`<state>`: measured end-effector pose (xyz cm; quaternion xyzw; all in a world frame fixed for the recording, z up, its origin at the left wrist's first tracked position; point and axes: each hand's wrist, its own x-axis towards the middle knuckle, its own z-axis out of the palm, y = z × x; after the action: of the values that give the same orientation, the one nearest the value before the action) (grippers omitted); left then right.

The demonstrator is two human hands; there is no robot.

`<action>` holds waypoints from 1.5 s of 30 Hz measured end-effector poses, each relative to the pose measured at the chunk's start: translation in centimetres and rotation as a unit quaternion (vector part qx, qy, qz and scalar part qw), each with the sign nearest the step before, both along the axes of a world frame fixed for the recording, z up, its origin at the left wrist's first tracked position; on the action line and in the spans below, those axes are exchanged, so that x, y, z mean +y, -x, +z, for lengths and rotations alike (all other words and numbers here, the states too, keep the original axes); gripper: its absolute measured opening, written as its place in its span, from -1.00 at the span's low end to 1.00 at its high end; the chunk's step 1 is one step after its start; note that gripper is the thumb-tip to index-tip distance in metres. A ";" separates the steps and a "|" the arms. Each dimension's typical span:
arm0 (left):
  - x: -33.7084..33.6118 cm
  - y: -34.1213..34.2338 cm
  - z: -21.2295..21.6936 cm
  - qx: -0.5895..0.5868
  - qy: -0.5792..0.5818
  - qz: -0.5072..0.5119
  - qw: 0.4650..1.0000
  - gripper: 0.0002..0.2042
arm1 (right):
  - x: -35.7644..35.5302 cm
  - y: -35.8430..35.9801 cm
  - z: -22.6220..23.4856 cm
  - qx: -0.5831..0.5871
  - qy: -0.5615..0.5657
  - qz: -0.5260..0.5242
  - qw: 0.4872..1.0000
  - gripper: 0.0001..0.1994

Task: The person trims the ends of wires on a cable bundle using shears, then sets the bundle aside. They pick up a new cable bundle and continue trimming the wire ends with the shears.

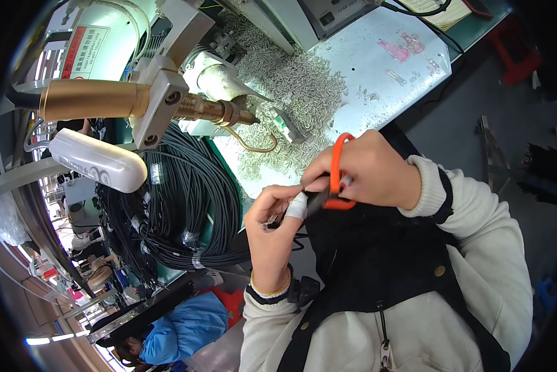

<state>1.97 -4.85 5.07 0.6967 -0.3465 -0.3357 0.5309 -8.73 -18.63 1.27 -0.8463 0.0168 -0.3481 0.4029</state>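
My left hand (272, 217) is closed in a pinch, with white tape wrapped round the thumb. A small metal connector (270, 221) shows between its fingers and palm, mostly hidden. Beside it, my right hand (371, 170) is closed round scissors with orange loop handles (336, 162). Their dark part points toward the left fingertips, and the blades are mostly covered. Both hands meet in front of my black apron (365, 248), just off the near edge of the work surface. A thin black cable (298, 240) shows below the hands.
Small metal pieces (291, 74) lie heaped across the light work surface (377, 87). A brass-coloured soldering tool (99, 100) on a clamp juts in from the left above a bundle of coiled black cables (198, 186). A person in blue (188, 328) is at lower left.
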 end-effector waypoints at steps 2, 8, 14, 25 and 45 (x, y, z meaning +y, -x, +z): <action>-0.5 0.7 0.5 0.084 0.016 0.074 0.994 -0.83 | -0.2 0.1 -0.1 0.067 -0.146 0.016 0.987 -0.76; -0.2 0.7 0.1 0.204 0.013 0.110 0.973 -0.86 | 0.2 0.5 0.9 0.041 -0.119 0.016 0.992 -0.77; 0.3 -0.4 -0.2 0.374 0.028 0.077 0.924 -0.85 | 0.3 0.5 -0.6 -0.022 0.041 -0.014 0.999 -0.78; -0.7 1.7 -1.2 0.020 0.050 0.124 0.991 -0.83 | 2.3 -0.2 -0.4 0.046 -0.115 -0.061 0.990 -0.87; -0.3 0.9 -0.4 0.084 0.079 0.173 0.978 -0.87 | 2.5 0.6 0.1 0.243 -0.111 -0.027 0.963 -0.75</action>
<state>1.05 -5.19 4.71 0.6713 -0.2006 -0.2675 0.6614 -9.36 -16.11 1.36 -0.8545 0.1758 -0.1387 0.4687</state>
